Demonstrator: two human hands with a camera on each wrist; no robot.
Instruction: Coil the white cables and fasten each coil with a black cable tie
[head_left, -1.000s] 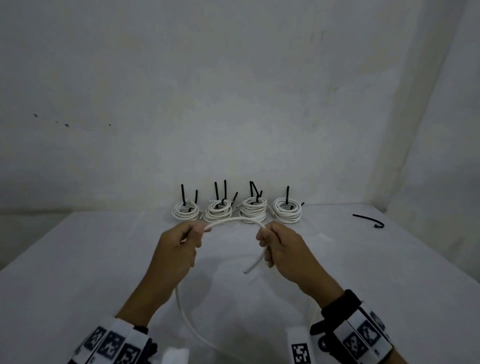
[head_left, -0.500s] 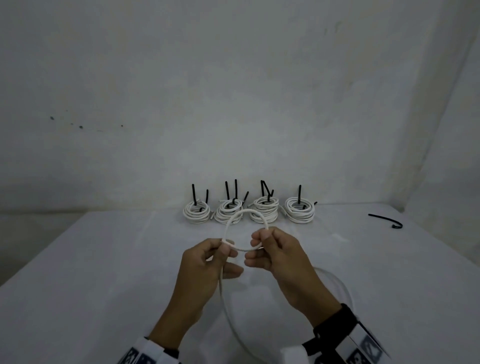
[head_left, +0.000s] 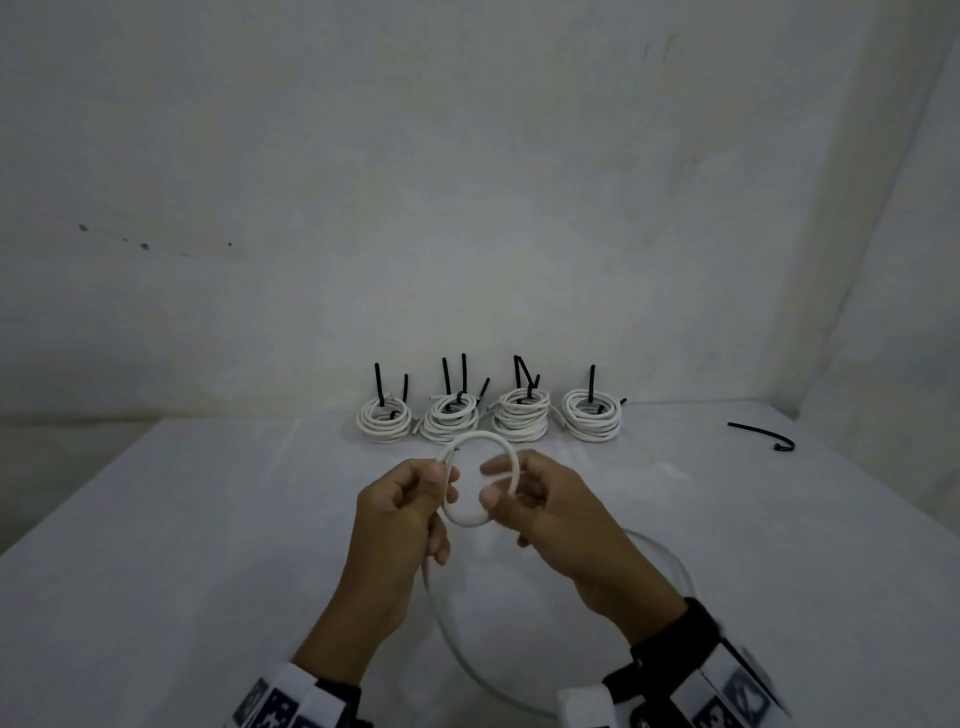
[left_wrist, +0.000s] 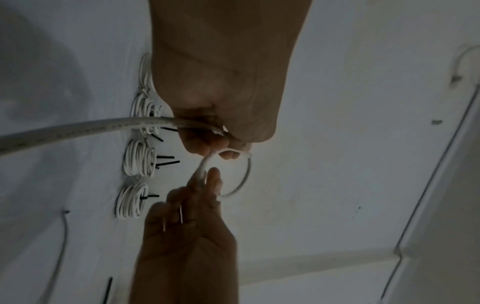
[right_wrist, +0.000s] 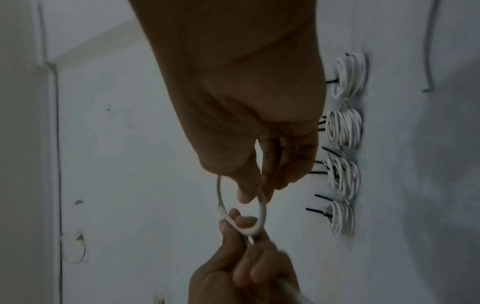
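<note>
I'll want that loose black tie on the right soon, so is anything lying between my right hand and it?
Nothing visible. The tie lies alone on bare table, right of the four coils. But the right hand and left hand both hold the cable loop.

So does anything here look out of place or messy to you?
Mostly tidy: four tied coils stand in a row by the wall. The one stray is a loose black cable tie, lying alone far right on the table, one end hooked. Both hands hold the white cable, one loop made.
</note>
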